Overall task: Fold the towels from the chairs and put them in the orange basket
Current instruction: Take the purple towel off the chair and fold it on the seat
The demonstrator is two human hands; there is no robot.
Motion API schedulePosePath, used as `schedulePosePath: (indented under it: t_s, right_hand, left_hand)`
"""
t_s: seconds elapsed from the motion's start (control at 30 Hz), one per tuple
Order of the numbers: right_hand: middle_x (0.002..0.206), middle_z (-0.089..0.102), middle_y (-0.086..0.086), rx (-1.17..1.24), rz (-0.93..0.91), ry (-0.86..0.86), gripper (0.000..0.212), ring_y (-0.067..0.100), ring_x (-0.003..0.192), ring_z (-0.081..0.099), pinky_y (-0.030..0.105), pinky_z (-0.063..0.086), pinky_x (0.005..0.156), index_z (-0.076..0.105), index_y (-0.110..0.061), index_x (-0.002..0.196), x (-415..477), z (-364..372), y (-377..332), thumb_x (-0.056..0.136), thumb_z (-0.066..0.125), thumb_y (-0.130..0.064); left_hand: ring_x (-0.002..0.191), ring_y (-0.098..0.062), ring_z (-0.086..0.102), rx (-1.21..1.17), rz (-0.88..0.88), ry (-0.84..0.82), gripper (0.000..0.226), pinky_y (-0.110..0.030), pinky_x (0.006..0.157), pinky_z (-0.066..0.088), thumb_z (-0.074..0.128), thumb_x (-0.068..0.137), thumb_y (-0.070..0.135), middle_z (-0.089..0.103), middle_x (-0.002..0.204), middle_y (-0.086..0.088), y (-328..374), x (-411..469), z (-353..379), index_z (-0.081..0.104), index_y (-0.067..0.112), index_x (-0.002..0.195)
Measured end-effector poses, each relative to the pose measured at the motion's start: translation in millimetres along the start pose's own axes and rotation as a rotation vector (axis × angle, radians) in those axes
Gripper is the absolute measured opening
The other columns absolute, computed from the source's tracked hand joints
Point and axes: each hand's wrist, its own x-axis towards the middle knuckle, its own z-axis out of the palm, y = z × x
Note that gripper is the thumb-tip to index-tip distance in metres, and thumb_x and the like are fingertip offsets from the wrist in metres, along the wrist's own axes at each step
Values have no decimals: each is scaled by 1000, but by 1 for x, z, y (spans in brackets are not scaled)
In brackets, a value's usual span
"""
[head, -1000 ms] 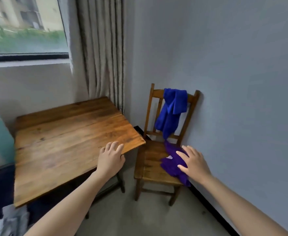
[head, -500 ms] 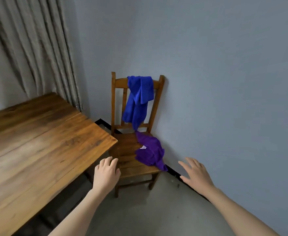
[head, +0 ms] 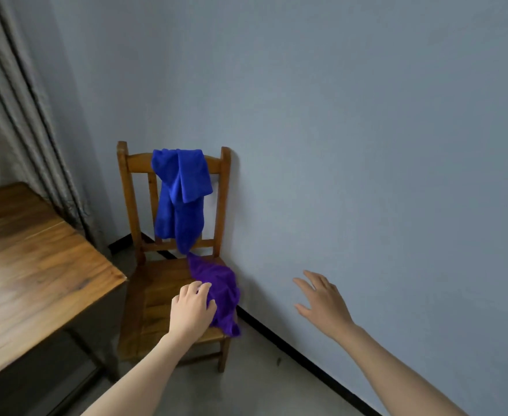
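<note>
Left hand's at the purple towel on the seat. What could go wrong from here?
The purple towel overhangs the seat's right edge; lifted by the left hand alone, it may slip to the floor. The blue towel hangs with its tip just above it, so a tug might drag it off the chair back.

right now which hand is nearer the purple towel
Left. The left hand is on the purple towel on the chair seat, fingers curled into it; the right hand hangs open off to its right, apart from it, near the wall.
</note>
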Motion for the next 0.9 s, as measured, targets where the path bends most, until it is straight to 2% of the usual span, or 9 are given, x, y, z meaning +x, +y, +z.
schedulePosePath:
  t_s: [0.07,0.1,0.2,0.5,0.67,0.9]
  right_hand:
    - [134,51,18,75,-15,-18,54,33,124,50,44,45,92,57,-12,127,6,-1,19,77,70,-28]
    - [144,40,15,86,-33,-50,54,30,133,38,42,37,101,48,-14,135,10,-1,28,85,62,-28]
    - [154,18,3,69,-70,-124,55,19,142,18,33,23,110,28,-21,145,27,2,47,95,46,-33]
    - [153,20,1,126,-247,-261,55,18,140,20,32,24,109,25,-23,146,129,40,31,95,43,-35]
    - [153,21,1,79,-338,-379,55,19,139,21,34,24,109,24,-24,146,190,59,31,96,43,-33]
    - [147,32,2,141,-242,-567,56,21,134,30,31,31,105,28,-24,144,258,109,24,93,48,-36]
  left_hand:
    - [134,-17,32,-8,-38,-10,44,-31,107,30,42,96,34,37,145,2,23,2,18,38,24,138]
    - [133,-17,33,-11,-56,-16,44,-30,107,31,43,96,34,37,145,2,33,2,26,38,24,138]
    - [132,-17,35,-47,-132,-26,44,-30,106,32,45,95,32,40,143,2,49,7,37,38,23,138]
    - [131,-20,36,-113,-407,44,44,-34,105,36,48,95,31,42,142,-1,22,70,39,41,22,137]
    - [131,-21,37,-184,-553,-15,45,-34,103,39,48,95,32,41,143,-2,-4,105,66,39,22,138]
    - [130,-21,37,-226,-682,-72,46,-33,102,38,46,95,34,41,142,-1,-24,129,83,38,22,139]
